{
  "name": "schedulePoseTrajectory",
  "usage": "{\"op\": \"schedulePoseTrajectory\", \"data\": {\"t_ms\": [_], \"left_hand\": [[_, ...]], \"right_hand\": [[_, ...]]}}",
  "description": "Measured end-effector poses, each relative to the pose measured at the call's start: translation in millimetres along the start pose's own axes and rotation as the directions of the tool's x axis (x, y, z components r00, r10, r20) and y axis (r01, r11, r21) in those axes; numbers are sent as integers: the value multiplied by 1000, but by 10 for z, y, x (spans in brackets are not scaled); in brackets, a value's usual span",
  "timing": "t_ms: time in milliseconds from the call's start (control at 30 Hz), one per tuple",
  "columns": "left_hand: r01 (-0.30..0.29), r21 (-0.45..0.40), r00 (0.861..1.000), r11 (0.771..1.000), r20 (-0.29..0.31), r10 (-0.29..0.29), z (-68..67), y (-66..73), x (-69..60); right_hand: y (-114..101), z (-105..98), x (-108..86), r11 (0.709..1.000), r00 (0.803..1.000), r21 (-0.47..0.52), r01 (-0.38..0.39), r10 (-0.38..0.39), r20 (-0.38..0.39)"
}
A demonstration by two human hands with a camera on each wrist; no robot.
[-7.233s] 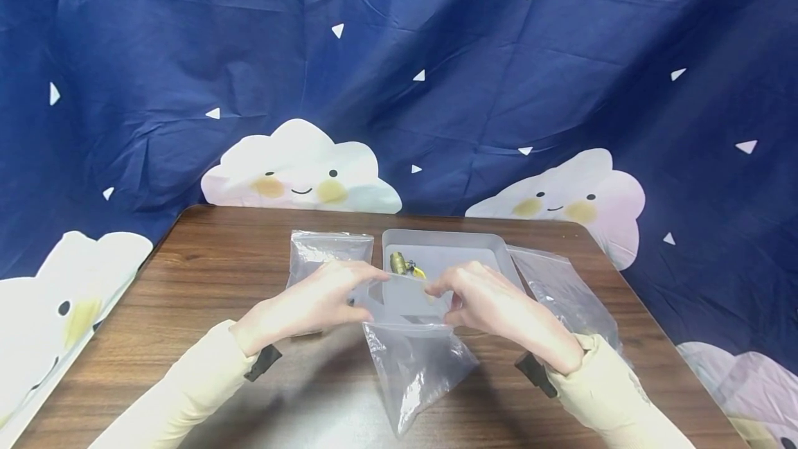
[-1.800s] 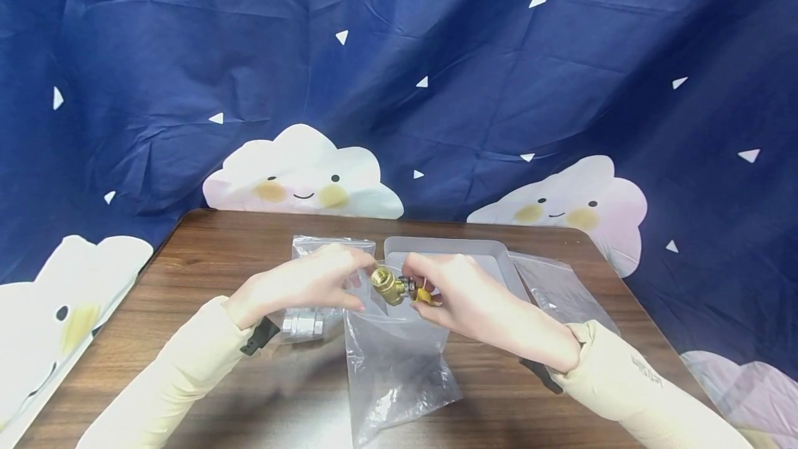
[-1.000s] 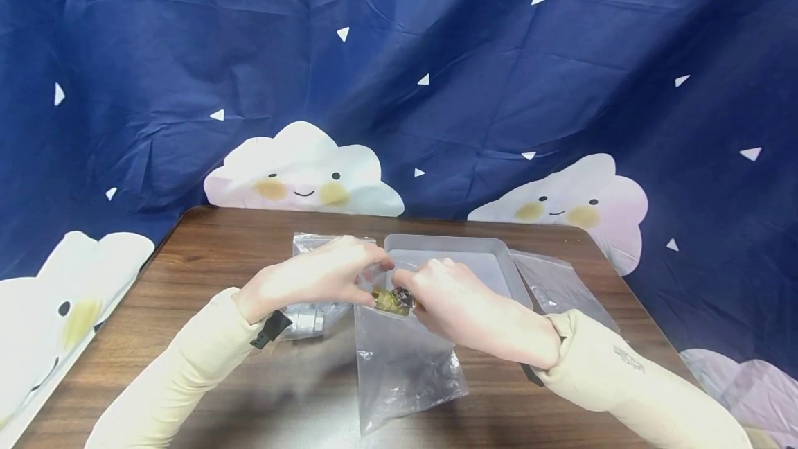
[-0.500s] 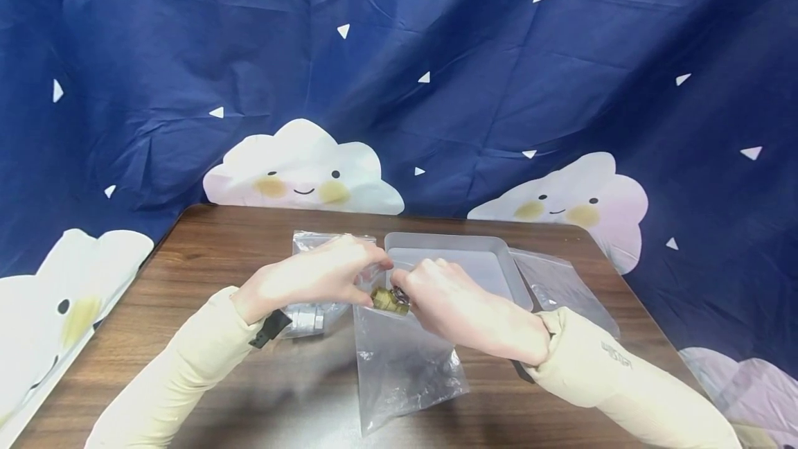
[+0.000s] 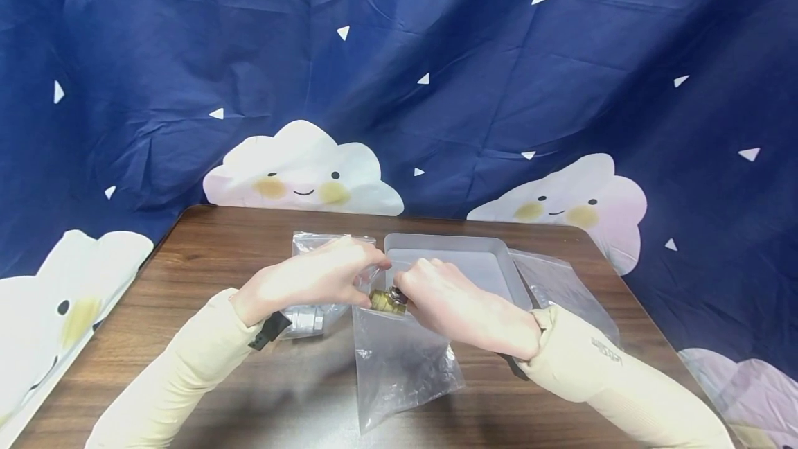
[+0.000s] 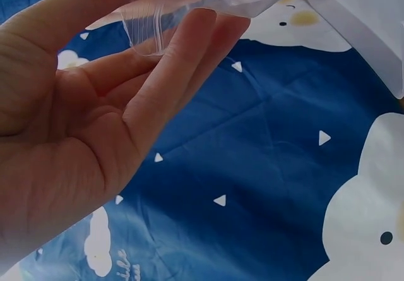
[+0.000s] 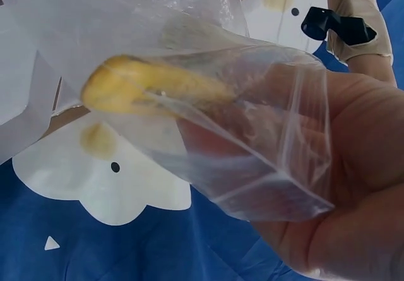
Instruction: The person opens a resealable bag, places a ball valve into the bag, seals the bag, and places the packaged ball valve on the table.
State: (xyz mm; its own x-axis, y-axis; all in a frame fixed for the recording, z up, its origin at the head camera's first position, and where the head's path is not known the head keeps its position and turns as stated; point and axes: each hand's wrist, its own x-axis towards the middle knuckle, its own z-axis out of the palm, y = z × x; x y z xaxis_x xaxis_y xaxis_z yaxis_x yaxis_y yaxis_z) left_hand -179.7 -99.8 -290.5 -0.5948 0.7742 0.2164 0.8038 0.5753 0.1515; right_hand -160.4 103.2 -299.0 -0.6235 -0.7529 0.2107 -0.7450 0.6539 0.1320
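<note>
A clear zip-lock bag (image 5: 405, 373) hangs over the table in the head view, its mouth between both hands. My left hand (image 5: 314, 276) holds the far left edge of that mouth; the left wrist view shows the zip strip (image 6: 148, 25) lying among its fingers. At the mouth sits a brass ball valve (image 5: 386, 301), gripped by my right hand (image 5: 458, 307). The valve's yellow handle (image 7: 151, 88) shows through the plastic in the right wrist view, with the right fingers beside it behind the film. My right fingertips are mostly hidden in the head view.
Behind the hands stands a shallow grey tray (image 5: 449, 241). On the left lies another bag (image 5: 305, 242) with a silvery metal fitting (image 5: 305, 321) in it. A further clear bag (image 5: 567, 289) lies flat at the right. Wooden table (image 5: 243, 244) beneath.
The valve lay in the tray at first; my right hand lifted it out and lowered it into the bag's mouth. Lately, my right wrist has shifted slightly left while the left hand stays nearly still.
</note>
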Motion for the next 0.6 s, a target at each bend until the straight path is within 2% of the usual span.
{"op": "schedulePoseTrajectory", "data": {"t_ms": [300, 600], "left_hand": [[-18, -7, 1000, 1000, -12, 18, -26, 2, 21], [18, -34, 1000, 999, -10, -18, -56, 27, 23]], "right_hand": [[13, -14, 13, 1000, 1000, 25, 7, -7, -1], [-8, 30, 12, 998, 998, 61, 3, -6, 58]]}}
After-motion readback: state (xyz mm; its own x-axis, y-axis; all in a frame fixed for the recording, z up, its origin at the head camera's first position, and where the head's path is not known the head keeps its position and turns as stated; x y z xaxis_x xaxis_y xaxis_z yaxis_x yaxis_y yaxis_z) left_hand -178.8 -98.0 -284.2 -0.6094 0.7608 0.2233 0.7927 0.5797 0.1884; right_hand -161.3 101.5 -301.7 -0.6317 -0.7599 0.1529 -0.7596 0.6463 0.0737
